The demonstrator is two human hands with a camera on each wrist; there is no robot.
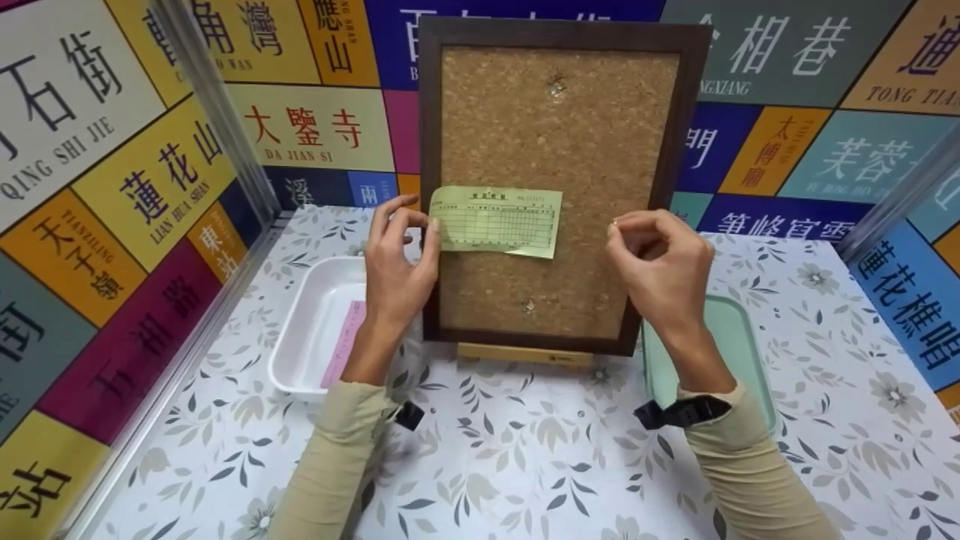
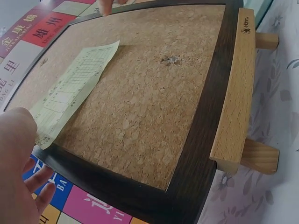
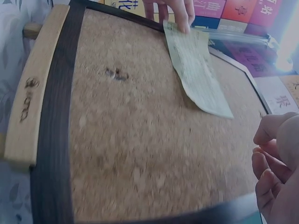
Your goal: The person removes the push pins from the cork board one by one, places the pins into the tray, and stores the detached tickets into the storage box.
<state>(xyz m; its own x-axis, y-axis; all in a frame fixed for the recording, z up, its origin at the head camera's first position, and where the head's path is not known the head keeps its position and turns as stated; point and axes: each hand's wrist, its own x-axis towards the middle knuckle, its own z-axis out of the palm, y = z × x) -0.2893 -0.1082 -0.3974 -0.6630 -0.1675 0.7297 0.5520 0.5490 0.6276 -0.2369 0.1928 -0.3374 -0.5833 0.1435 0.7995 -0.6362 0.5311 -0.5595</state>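
A framed cork board (image 1: 525, 150) leans upright on a small wooden stand (image 1: 525, 354). Across its left middle lies a pale green printed form slip (image 1: 499, 223), its free right end lifting slightly off the cork in the wrist views. My left hand (image 1: 399, 262) holds the slip's left end with the thumb on the paper at the board's edge; the other fingers reach beside and behind the frame. To the right of the slip, my right hand (image 1: 664, 259) has thumb and index finger pinched together. A tiny pale thing (image 1: 615, 222) shows at their tips, too small to identify.
A white tray (image 1: 289, 360) with a pink slip (image 1: 345, 343) in it stands at left, partly behind my left forearm. A green tray (image 1: 750, 352) is at right. Two rough silvery spots mark the cork. Sign-printed walls enclose the floral tablecloth (image 1: 510, 465).
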